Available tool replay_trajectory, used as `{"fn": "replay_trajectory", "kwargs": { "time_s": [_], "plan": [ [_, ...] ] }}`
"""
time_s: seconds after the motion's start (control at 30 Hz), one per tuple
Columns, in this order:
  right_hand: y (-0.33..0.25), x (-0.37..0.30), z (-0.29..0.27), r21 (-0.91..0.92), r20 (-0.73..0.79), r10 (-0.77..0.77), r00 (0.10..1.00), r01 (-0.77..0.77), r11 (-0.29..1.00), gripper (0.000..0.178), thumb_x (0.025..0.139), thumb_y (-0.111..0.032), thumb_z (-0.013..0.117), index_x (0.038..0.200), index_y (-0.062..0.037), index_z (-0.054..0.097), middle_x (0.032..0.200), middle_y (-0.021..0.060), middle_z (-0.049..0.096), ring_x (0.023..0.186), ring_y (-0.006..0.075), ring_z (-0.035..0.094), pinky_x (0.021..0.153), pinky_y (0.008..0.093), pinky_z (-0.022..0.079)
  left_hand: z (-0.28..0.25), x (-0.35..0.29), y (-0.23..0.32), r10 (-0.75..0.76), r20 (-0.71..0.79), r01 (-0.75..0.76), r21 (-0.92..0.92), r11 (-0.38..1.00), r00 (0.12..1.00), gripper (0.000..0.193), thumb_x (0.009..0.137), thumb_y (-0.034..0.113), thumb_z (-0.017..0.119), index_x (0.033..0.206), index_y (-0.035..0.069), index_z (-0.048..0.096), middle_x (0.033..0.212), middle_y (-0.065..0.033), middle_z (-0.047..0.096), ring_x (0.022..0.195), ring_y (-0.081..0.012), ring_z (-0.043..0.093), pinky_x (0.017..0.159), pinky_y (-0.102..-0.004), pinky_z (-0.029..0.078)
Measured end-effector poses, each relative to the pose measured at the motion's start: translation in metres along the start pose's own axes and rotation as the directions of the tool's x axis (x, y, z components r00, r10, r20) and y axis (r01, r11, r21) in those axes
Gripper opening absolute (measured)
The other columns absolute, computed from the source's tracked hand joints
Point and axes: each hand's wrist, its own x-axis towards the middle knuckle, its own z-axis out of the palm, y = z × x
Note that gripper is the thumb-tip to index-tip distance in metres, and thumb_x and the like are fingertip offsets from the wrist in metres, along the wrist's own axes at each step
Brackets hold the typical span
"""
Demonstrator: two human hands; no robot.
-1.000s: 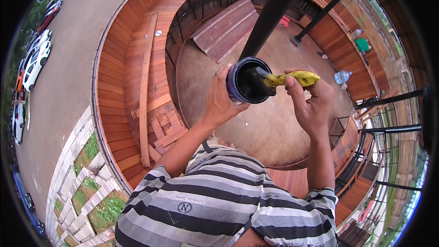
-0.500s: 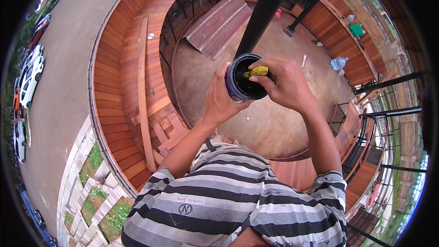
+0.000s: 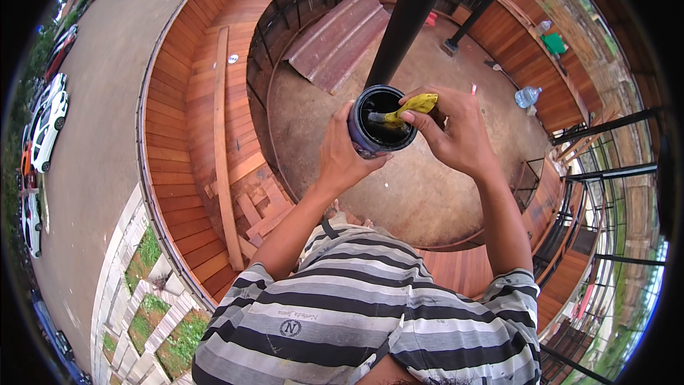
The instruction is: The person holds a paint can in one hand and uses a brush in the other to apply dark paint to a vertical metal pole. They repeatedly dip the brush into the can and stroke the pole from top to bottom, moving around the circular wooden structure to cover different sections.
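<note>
My left hand point(image 3: 342, 151) is wrapped round a paint can point(image 3: 354, 135) with a dark rim and black paint inside, held up in front of me. The can's open mouth faces up toward me. Between the thumb and fingers of my right hand point(image 3: 456, 128) is a paintbrush point(image 3: 420, 103) with a yellow, paint-smeared handle. Its lower end reaches into the can, and the bristles are partly hidden in the dark inside. Just beyond the can rises a thick black post point(image 3: 411, 21).
A curved wooden bench point(image 3: 171, 114) rings a sunken round floor point(image 3: 406, 207). A loose plank point(image 3: 224, 142) and wood offcuts point(image 3: 267, 203) lie on its left. A corrugated sheet point(image 3: 338, 39), a plastic water bottle point(image 3: 528, 97) and a second black post point(image 3: 491, 3) stand farther off.
My right hand has shifted slightly right and tilted the brush, so more of its yellow handle and lower part shows over the can. The can has moved slightly left.
</note>
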Motion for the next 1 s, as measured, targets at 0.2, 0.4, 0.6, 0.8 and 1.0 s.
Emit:
{"fn": "replay_trajectory", "kwargs": {
  "time_s": [0.2,0.4,0.6,0.8,1.0],
  "plan": [
    [0.015,-0.005,-0.007,0.029,-0.066,-0.145,0.987,0.147,0.989,0.019,0.094,-0.008,0.082,0.11,0.0016,0.079,0.092,0.0167,0.074,0.072,0.0264,0.069,0.066,0.0356,0.055,0.011,0.004,0.001,0.019,0.0,-0.019,-0.013,1.0,1.0,0.118,0.062,0.03,0.104,0.157,0.006,0.039,0.145,-0.0203,0.058,0.133,-0.0425,0.061,0.109,-0.0508,0.052],
    [0.028,-0.01,-0.018,0.134,-0.154,0.057,0.986,-0.036,0.99,0.024,0.102,-0.02,0.08,0.109,0.003,0.079,0.088,0.0118,0.074,0.071,0.018,0.07,0.061,0.0312,0.053,0.021,0.012,0.001,0.002,-0.021,-0.002,-0.005,1.0,1.0,0.119,0.061,0.03,0.104,0.157,0.007,0.038,0.146,-0.0196,0.058,0.135,-0.0419,0.06,0.111,-0.0509,0.051],
    [0.1,-0.02,-0.009,0.771,-0.316,0.648,0.694,-0.211,0.601,0.036,0.111,-0.035,0.069,0.108,0.0008,0.071,0.083,0.0097,0.072,0.06,0.0118,0.066,0.051,0.0244,0.052,0.032,0.033,0.006,0.016,-0.033,-0.017,-0.039,0.999,0.999,0.12,0.062,0.032,0.104,0.158,0.007,0.038,0.147,-0.0201,0.057,0.137,-0.0416,0.059,0.113,-0.0509,0.051],
    [0.129,-0.023,0.018,0.931,-0.178,0.779,0.601,-0.152,0.331,0.033,0.108,-0.035,0.072,0.111,-0.0035,0.064,0.094,0.0148,0.077,0.068,0.0166,0.072,0.056,0.0247,0.055,0.039,0.054,0.0,0.059,-0.028,-0.06,-0.041,0.997,0.998,0.122,0.063,0.035,0.105,0.159,0.005,0.036,0.147,-0.0212,0.056,0.138,-0.0412,0.058,0.113,-0.0517,0.05],
    [0.137,0.022,-0.01,0.953,-0.278,0.718,0.639,0.088,0.29,0.025,0.108,-0.028,0.072,0.113,-0.0037,0.066,0.093,0.0118,0.077,0.076,0.0161,0.075,0.067,0.0249,0.061,0.049,0.099,0.01,0.031,-0.083,-0.037,-0.075,0.996,0.996,0.121,0.063,0.033,0.105,0.159,0.007,0.037,0.147,-0.0202,0.057,0.137,-0.0416,0.059,0.113,-0.0527,0.05]
  ]
}}
